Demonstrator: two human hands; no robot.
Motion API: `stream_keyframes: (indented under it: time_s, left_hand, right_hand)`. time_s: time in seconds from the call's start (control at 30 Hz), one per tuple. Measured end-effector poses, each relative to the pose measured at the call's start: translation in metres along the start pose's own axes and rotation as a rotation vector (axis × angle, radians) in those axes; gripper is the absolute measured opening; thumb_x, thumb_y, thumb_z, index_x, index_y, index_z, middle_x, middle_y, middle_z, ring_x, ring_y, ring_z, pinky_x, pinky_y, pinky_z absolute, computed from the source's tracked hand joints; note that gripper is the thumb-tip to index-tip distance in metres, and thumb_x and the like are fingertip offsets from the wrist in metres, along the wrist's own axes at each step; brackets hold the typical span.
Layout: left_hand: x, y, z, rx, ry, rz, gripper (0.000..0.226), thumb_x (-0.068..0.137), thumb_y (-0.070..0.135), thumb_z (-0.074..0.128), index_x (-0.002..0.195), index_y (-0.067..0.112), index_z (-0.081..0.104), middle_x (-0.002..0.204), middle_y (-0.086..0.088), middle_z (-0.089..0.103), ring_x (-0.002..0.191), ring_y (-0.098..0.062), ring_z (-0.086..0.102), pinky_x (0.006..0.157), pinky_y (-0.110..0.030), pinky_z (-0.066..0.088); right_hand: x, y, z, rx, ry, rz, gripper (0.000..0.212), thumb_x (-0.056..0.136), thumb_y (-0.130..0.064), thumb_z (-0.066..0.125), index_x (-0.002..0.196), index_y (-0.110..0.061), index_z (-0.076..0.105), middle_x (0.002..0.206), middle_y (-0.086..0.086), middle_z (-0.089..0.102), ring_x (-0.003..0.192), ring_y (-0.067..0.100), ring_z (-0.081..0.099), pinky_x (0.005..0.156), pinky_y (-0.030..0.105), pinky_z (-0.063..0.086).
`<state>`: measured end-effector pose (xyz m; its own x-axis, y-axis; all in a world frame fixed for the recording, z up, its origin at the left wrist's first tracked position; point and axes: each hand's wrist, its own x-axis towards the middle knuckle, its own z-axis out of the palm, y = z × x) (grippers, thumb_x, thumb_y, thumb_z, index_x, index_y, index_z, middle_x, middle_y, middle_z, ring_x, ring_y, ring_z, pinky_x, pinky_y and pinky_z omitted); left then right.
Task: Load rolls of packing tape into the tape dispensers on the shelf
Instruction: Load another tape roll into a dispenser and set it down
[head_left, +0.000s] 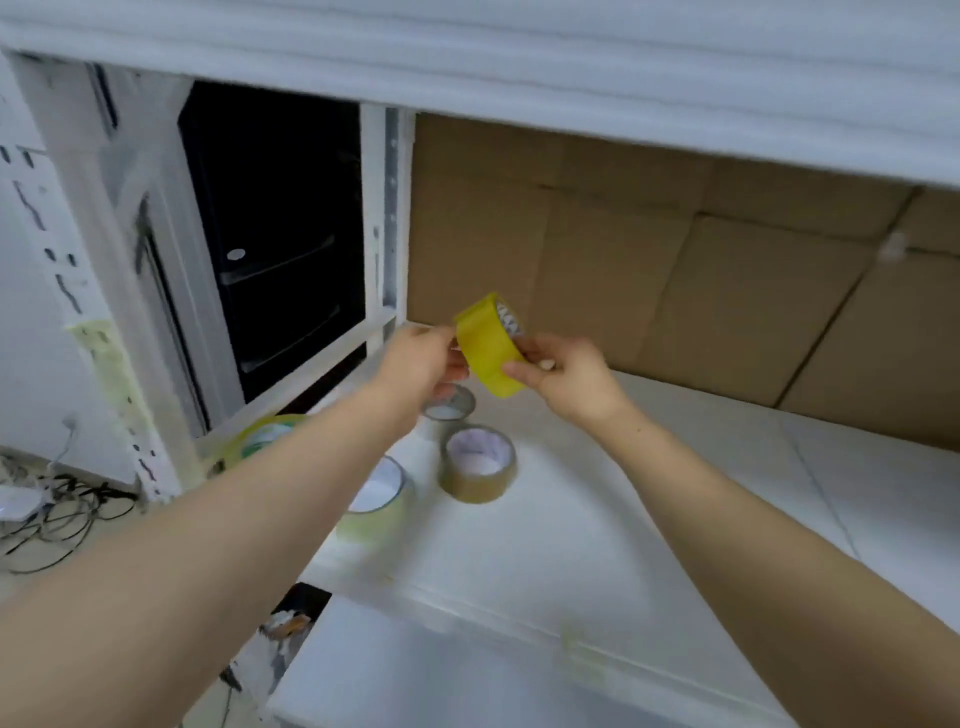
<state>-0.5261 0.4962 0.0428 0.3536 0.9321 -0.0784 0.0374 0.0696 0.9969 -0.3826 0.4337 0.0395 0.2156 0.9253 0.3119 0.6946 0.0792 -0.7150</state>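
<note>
- The yellow tape roll (488, 353) is gripped from both sides by the left hand (415, 364) and the right hand (566, 374), above the brown tape roll (478, 465).
- The brown tape roll is laid flat on the white shelf (597, 519); cardboard (675, 270) is seen behind it.

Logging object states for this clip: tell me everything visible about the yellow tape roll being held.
The yellow tape roll is a wide band of glossy translucent yellow tape wound on a pale printed core. It is held in the air above the white shelf, tilted, outer face toward the camera. The left hand pinches its left edge; the right hand grips its right side, thumb on the tape.
</note>
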Motion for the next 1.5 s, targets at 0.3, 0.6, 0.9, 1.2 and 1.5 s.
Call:
stream_keyframes:
  time_s: [0.3, 0.6, 0.9, 1.2, 1.5]
  left_hand:
    - [-0.110, -0.007, 0.257, -0.186, -0.439, -0.044, 0.015, 0.091, 0.015, 0.057, 0.077, 0.014, 0.058, 0.051, 0.007, 0.065, 0.043, -0.002, 0.059, 0.042, -0.012, 0.047]
    - [-0.247, -0.023, 0.473, -0.102, -0.865, -0.110, 0.012, 0.089, 0.008, 0.059, 0.077, 0.007, 0.060, 0.046, 0.005, 0.065, 0.040, -0.003, 0.060, 0.041, -0.015, 0.049]
    - [-0.311, -0.026, 0.625, -0.007, -1.053, -0.122, 0.010, 0.086, 0.018, 0.064, 0.079, 0.014, 0.059, 0.066, -0.001, 0.060, 0.055, -0.010, 0.057, 0.040, -0.014, 0.045]
    - [-0.313, -0.037, 0.759, 0.014, -1.282, -0.038, 0.026, 0.087, 0.002, 0.056, 0.112, 0.003, 0.063, 0.095, -0.011, 0.067, 0.083, -0.020, 0.063, 0.070, -0.028, 0.051]
    - [-0.294, -0.033, 0.854, 0.013, -1.124, -0.127, 0.007, 0.086, 0.010, 0.060, 0.091, 0.013, 0.064, 0.078, -0.004, 0.064, 0.068, -0.015, 0.057, 0.057, -0.024, 0.040]
  right_hand:
    - [-0.197, 0.102, -0.191, 0.265, 0.297, 0.278, 0.021, 0.082, 0.002, 0.063, 0.104, 0.002, 0.063, 0.095, 0.012, 0.065, 0.068, -0.001, 0.061, 0.071, 0.013, 0.049]
    - [-0.390, 0.172, -0.329, 0.393, 0.741, 0.445, 0.008, 0.088, -0.010, 0.060, 0.091, -0.014, 0.066, 0.083, 0.000, 0.068, 0.073, 0.007, 0.065, 0.081, 0.025, 0.051]
    - [-0.500, 0.222, -0.417, 0.394, 0.943, 0.455, 0.018, 0.084, 0.000, 0.061, 0.093, -0.014, 0.067, 0.088, 0.003, 0.071, 0.083, 0.014, 0.068, 0.083, 0.025, 0.055]
    - [-0.518, 0.298, -0.528, 0.480, 1.017, 0.472, 0.013, 0.086, -0.003, 0.058, 0.096, -0.008, 0.065, 0.082, 0.003, 0.073, 0.078, 0.017, 0.069, 0.081, 0.028, 0.056]
    - [-0.512, 0.371, -0.598, 0.408, 0.912, 0.446, 0.018, 0.080, 0.007, 0.063, 0.088, -0.009, 0.064, 0.083, 0.005, 0.069, 0.073, 0.010, 0.067, 0.069, 0.019, 0.053]
